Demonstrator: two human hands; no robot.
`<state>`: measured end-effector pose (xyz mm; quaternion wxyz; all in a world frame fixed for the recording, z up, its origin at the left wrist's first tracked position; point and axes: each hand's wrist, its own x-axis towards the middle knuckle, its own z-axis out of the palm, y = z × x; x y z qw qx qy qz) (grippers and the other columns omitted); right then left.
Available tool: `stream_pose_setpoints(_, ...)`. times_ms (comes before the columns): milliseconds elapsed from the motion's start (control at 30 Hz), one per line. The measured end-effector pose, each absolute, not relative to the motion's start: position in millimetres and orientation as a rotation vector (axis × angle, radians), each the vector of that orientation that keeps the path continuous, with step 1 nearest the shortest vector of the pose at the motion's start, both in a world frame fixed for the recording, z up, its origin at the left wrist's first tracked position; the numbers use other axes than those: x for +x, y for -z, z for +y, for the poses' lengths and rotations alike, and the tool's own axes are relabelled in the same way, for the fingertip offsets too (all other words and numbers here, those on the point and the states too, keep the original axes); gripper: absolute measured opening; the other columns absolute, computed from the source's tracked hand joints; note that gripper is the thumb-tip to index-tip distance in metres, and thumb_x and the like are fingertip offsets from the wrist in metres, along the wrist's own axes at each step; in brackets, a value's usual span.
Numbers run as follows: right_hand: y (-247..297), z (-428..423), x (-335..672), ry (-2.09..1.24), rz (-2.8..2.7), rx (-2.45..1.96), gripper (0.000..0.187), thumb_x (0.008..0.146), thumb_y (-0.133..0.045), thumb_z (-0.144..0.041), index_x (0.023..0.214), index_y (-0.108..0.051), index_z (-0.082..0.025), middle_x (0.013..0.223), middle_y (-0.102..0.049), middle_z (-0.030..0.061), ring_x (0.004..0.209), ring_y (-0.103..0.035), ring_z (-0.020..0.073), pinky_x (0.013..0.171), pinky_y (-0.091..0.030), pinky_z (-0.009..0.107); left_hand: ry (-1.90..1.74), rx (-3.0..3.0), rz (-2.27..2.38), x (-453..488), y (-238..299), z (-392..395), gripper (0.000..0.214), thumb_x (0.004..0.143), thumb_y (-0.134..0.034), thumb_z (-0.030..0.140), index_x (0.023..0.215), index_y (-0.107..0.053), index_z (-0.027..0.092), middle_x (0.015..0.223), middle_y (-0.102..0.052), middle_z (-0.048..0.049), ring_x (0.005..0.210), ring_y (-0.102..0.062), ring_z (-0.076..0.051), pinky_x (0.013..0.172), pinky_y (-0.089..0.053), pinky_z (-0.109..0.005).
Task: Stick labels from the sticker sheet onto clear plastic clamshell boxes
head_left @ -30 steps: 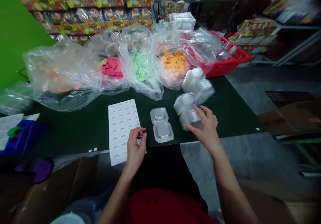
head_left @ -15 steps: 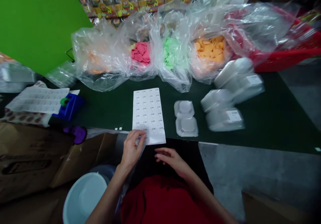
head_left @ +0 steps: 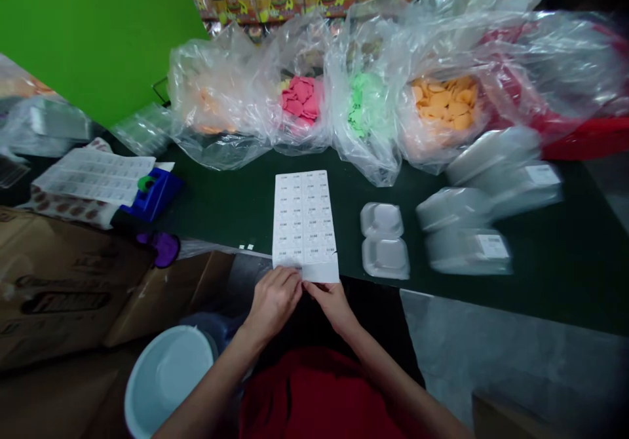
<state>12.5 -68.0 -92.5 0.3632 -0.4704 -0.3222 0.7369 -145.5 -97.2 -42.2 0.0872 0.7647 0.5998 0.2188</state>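
Observation:
A white sheet of printed stickers (head_left: 303, 216) lies on the dark green table, its bare lower strip reaching the front edge. My left hand (head_left: 278, 298) is closed in a pinch at the sheet's lower left corner, with a small pale sticker partly visible at the fingertips. My right hand (head_left: 335, 305) meets it from the right, just below the sheet's bottom edge. Its thumb and fingers are pressed together, and what they hold is hidden. To the right of the sheet, an opened clear plastic clamshell box (head_left: 386, 255) lies flat.
More clamshell boxes (head_left: 466, 252) with white labels sit at the right. Behind are plastic bags of pink pieces (head_left: 301, 98), green pieces (head_left: 363, 101) and orange pieces (head_left: 445, 101). A blue tape dispenser (head_left: 157, 196) stands left; a pale basin (head_left: 170, 380) and cardboard boxes (head_left: 63, 288) are below.
My right hand has come up and left to meet my left fingertips at the sheet's bottom edge. My left hand has moved slightly down the sheet. The view has shifted left.

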Motion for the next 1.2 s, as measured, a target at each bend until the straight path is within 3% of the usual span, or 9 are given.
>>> stream_pose_setpoints(233, 101.0, -70.3, 10.9, -1.865, -0.828, -1.279, 0.03, 0.074, -0.082, -0.046, 0.084, -0.083, -0.018, 0.083, -0.082, 0.0101, 0.076, -0.072, 0.0249, 0.056, -0.048, 0.029, -0.928, 1.732, 2.044, -154.3, 33.8, -81.7, 0.01, 0.096, -0.06, 0.022, 0.088, -0.067, 0.021, 0.083, -0.071, -0.0004, 0.062, -0.063, -0.013, 0.061, -0.052, -0.024)
stream_pose_setpoints(300, 102.1, -70.2, 11.8, -1.856, -0.836, -1.287, 0.034, 0.074, -0.082, -0.049, 0.084, -0.083, -0.017, 0.083, -0.082, 0.011, 0.075, -0.072, 0.025, 0.056, -0.048, 0.029, -0.916, 1.754, 2.03, -155.2, 29.2, -82.7, 0.012, 0.099, -0.06, 0.025, 0.093, -0.069, 0.022, 0.088, -0.074, -0.0017, 0.064, -0.065, -0.014, 0.063, -0.053, -0.025)
stream_pose_setpoints(467, 94.1, -68.6, 13.1, -1.812, -0.894, -1.262, 0.029, 0.074, -0.082, -0.047, 0.084, -0.084, -0.019, 0.079, -0.08, 0.0062, 0.074, -0.069, 0.0234, 0.066, -0.053, 0.034, -0.612, 2.238, 1.791, -147.1, 33.0, -94.3, 0.017, 0.103, -0.057, 0.022, 0.103, -0.074, 0.022, 0.105, -0.08, -0.0085, 0.097, -0.075, -0.024, 0.087, -0.061, -0.035)
stream_pose_setpoints(600, 87.2, -68.0, 11.4, -1.784, -0.918, -1.254, 0.024, 0.075, -0.082, -0.045, 0.081, -0.082, -0.021, 0.076, -0.078, 0.0035, 0.082, -0.07, 0.0261, 0.074, -0.055, 0.036, -0.615, 2.288, 1.819, -141.3, 43.8, -94.4, 0.016, 0.101, -0.057, 0.018, 0.099, -0.073, 0.02, 0.101, -0.079, -0.0098, 0.093, -0.075, -0.023, 0.085, -0.06, -0.034)
stream_pose_setpoints(733, 90.1, -68.4, 7.8, -1.791, -0.886, -1.291, 0.032, 0.074, -0.081, -0.05, 0.083, -0.081, -0.019, 0.079, -0.079, 0.0065, 0.074, -0.069, 0.0242, 0.064, -0.052, 0.033, -0.795, 1.982, 1.921, -143.3, 41.4, -84.2, 0.014, 0.097, -0.059, 0.018, 0.088, -0.068, 0.02, 0.087, -0.073, -0.0029, 0.075, -0.07, -0.016, 0.071, -0.055, -0.025)
stream_pose_setpoints(867, 89.4, -68.9, 12.6, -1.879, -0.843, -1.329, 0.041, 0.075, -0.08, -0.056, 0.084, -0.08, -0.016, 0.086, -0.081, 0.0118, 0.073, -0.071, 0.0217, 0.056, -0.048, 0.027, -1.115, 1.634, 2.121, -149.3, 27.0, -76.1, 0.012, 0.099, -0.062, 0.025, 0.091, -0.07, 0.019, 0.085, -0.072, -0.0005, 0.064, -0.063, -0.012, 0.062, -0.052, -0.022)
stream_pose_setpoints(1033, 57.7, -72.7, 36.6, -2.148, -0.852, -1.206, 0.044, 0.074, -0.088, -0.057, 0.086, -0.082, -0.016, 0.086, -0.081, 0.0121, 0.078, -0.075, 0.0239, 0.054, -0.05, 0.025, -1.291, 2.052, 1.988, -137.7, 15.0, -87.2, 0.009, 0.097, -0.065, 0.014, 0.101, -0.072, 0.019, 0.1, -0.078, -0.0061, 0.088, -0.073, -0.018, 0.081, -0.058, -0.03)
stream_pose_setpoints(1133, 35.2, -70.5, 51.1, -2.054, -0.704, -1.125, 0.04, 0.08, -0.086, -0.056, 0.1, -0.082, -0.022, 0.101, -0.08, 0.0077, 0.086, -0.073, 0.0205, 0.063, -0.055, 0.026, -1.169, 2.364, 1.719, -119.5, 13.8, -98.7, 0.021, 0.094, -0.068, 0.005, 0.108, -0.072, 0.02, 0.102, -0.081, -0.006, 0.095, -0.074, -0.02, 0.09, -0.058, -0.035)
stream_pose_setpoints(1200, 26.1, -65.8, 60.2, -1.953, -0.702, -1.133, 0.034, 0.081, -0.086, -0.051, 0.098, -0.083, -0.022, 0.097, -0.079, 0.0051, 0.079, -0.069, 0.017, 0.064, -0.055, 0.025, -1.126, 2.375, 1.608, -109.1, 10.7, -101.2, 0.023, 0.094, -0.069, 0.006, 0.111, -0.072, 0.021, 0.105, -0.081, -0.0058, 0.097, -0.074, -0.021, 0.09, -0.058, -0.036)
